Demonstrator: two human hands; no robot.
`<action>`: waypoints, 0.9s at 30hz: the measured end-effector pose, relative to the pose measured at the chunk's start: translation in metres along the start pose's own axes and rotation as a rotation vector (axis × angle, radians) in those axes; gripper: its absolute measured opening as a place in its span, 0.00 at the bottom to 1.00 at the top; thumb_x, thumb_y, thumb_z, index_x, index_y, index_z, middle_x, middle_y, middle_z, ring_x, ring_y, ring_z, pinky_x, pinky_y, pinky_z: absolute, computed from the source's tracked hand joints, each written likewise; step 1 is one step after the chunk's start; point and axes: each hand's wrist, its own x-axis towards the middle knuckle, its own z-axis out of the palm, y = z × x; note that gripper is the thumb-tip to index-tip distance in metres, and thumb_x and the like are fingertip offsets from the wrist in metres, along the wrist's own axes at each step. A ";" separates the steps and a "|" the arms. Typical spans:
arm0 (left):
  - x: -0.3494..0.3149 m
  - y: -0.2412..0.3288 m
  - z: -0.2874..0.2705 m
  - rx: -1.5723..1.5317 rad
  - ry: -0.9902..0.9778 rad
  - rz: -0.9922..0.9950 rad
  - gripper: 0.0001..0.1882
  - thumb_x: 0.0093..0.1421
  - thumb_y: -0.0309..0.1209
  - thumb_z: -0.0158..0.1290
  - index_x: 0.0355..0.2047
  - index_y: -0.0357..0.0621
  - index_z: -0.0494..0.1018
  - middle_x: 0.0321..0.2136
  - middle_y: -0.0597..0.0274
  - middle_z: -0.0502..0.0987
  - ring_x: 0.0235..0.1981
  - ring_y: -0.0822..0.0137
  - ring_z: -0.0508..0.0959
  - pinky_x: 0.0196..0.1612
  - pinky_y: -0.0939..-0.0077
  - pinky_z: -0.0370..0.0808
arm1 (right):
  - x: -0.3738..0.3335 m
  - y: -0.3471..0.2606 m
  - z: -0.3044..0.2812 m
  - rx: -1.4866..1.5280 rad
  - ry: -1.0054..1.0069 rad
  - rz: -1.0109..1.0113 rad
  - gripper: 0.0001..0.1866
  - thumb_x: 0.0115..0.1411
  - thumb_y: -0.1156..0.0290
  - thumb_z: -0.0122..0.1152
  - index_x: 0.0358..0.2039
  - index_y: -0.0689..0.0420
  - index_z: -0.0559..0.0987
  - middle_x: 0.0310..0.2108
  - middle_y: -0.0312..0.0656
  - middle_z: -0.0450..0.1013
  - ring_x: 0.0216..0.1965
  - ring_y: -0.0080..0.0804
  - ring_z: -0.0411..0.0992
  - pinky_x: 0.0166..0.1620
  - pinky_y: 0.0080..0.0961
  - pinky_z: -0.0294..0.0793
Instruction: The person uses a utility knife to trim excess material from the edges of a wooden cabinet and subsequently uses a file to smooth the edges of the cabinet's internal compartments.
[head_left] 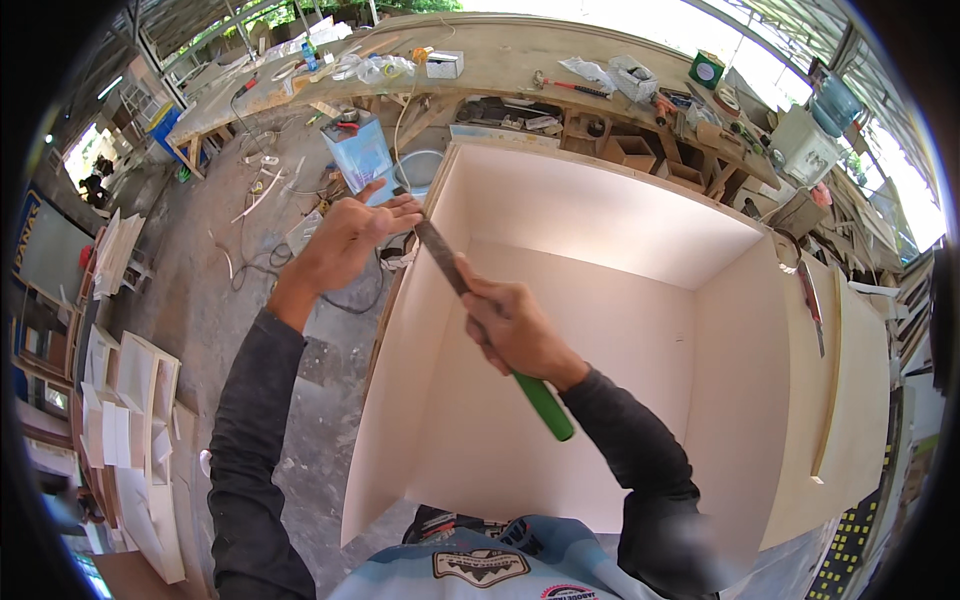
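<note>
My right hand (515, 320) is closed round a long file (441, 250), whose green handle (543, 405) sticks out below my fist. The dark metal blade slants up and leftward over the left rim of a big pale box-shaped cabinet (560, 350). At the blade's far end is my left hand (355, 230), thumb held apart and fingers stretched out, their tips against the metal. Whether the blade touches the rim cannot be made out.
A long wooden workbench (490, 45) with tools and plastic bags runs along the back. Beyond the cabinet's left side stand a blue container (358, 155) and cables on the concrete floor. A handsaw (811, 305) hangs at right; pale wooden pieces (150, 430) lie at left.
</note>
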 end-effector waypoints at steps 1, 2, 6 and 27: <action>-0.008 -0.014 -0.005 -0.035 0.033 0.004 0.33 0.76 0.46 0.27 0.50 0.36 0.79 0.52 0.52 0.81 0.60 0.59 0.75 0.73 0.56 0.47 | 0.007 -0.004 0.009 -0.003 -0.016 0.041 0.26 0.74 0.72 0.41 0.71 0.53 0.60 0.20 0.33 0.65 0.11 0.18 0.62 0.13 0.20 0.63; -0.024 -0.029 -0.017 -0.062 0.063 0.001 0.33 0.76 0.46 0.27 0.50 0.36 0.79 0.52 0.52 0.80 0.61 0.59 0.75 0.73 0.57 0.47 | 0.022 -0.009 0.026 0.043 -0.046 -0.025 0.26 0.74 0.72 0.41 0.72 0.53 0.60 0.20 0.34 0.66 0.11 0.18 0.62 0.13 0.20 0.63; -0.034 -0.016 -0.033 0.005 0.064 -0.093 0.35 0.76 0.48 0.26 0.50 0.35 0.79 0.53 0.50 0.80 0.63 0.58 0.73 0.73 0.58 0.47 | 0.039 -0.010 0.041 0.196 -0.090 -0.022 0.26 0.75 0.72 0.41 0.72 0.54 0.59 0.21 0.34 0.66 0.11 0.19 0.62 0.12 0.19 0.62; -0.065 0.031 -0.011 -0.128 0.086 -0.063 0.34 0.73 0.49 0.30 0.49 0.34 0.80 0.49 0.51 0.82 0.58 0.56 0.77 0.73 0.59 0.49 | -0.017 -0.001 0.066 0.161 -0.025 0.019 0.26 0.75 0.72 0.39 0.72 0.48 0.59 0.21 0.35 0.66 0.10 0.19 0.62 0.13 0.22 0.65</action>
